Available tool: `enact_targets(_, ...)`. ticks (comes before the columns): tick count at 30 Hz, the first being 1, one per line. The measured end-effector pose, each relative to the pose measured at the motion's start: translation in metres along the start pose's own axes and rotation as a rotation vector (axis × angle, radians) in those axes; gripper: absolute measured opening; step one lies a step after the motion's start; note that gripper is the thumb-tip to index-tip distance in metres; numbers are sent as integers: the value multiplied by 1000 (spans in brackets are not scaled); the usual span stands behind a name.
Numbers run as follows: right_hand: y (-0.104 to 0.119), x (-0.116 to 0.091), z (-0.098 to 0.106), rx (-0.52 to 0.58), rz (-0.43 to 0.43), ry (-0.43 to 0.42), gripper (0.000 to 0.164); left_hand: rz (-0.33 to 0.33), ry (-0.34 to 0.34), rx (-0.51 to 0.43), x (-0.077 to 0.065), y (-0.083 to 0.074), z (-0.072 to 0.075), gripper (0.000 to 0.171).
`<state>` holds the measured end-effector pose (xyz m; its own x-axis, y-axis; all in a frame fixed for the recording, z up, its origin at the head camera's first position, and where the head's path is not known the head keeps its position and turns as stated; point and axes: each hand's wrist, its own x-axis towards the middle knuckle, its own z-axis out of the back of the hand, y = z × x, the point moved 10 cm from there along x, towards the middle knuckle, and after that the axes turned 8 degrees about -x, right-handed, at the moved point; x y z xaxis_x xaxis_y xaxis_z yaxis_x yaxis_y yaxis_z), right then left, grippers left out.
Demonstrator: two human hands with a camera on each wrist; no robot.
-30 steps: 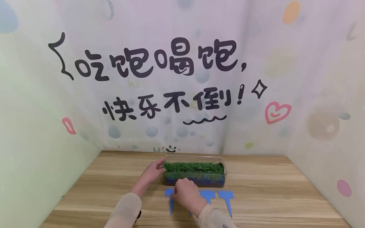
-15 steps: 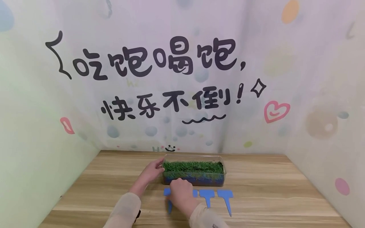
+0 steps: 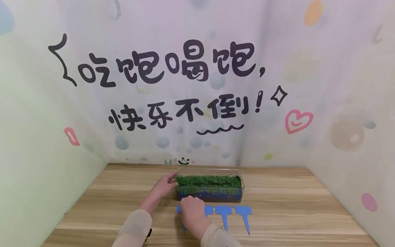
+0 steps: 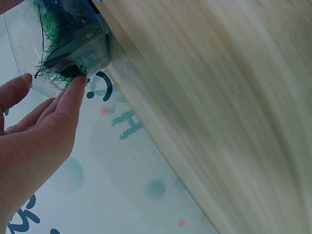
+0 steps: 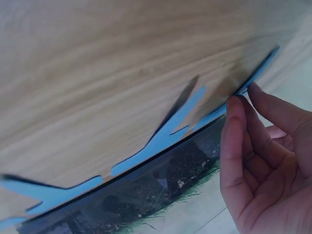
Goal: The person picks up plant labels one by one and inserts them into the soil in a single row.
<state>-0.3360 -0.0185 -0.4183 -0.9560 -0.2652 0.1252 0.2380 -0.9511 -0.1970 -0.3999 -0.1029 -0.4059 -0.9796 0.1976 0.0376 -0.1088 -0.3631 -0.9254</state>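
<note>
A clear rectangular box [image 3: 210,197] of green artificial grass [image 3: 210,180] over a dark layer stands on the table. My left hand [image 3: 163,188] touches its left end, fingers nearly straight; in the left wrist view the thumb [image 4: 17,91] is at the rim and the fingertips meet the end wall. Blue T-shaped plant labels lie in a row before the box. My right hand [image 3: 194,213] is over the leftmost plant label [image 5: 261,68], pinching its stem between thumb and fingertips. Further right lie a second label [image 3: 208,210], a third [image 3: 223,210] and a fourth [image 3: 243,210].
The wood-grain table [image 3: 287,206] extends to both sides of the box. Behind it hangs a printed wall cloth [image 3: 154,144] with black lettering and coloured dots.
My right hand has moved left, now covering most of the leftmost label and uncovering the labels to its right. My left hand stays at the box's end.
</note>
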Motion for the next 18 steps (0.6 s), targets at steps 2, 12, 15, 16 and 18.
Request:
enact_targets(2, 1, -1, -1, -20, -4, 5, 24, 0, -3, -2, 0, 0, 0, 52)
enact_targets(12, -3, -3, -1, -63, -27, 63, 16, -2, -13, -6, 1, 0, 1, 52)
enact_targets(15, -4, -4, -3, -46, -34, 71, 15, -5, -9, -3, 1, 0, 0, 52)
enact_targets(16, -5, -4, -4, -38, -35, 69, 15, -3, -7, -3, 1, 0, 0, 52)
enact_targets(18, -7, -4, -4, -9, -39, 62, 16, 1, -4, -6, 1, 0, 0, 52)
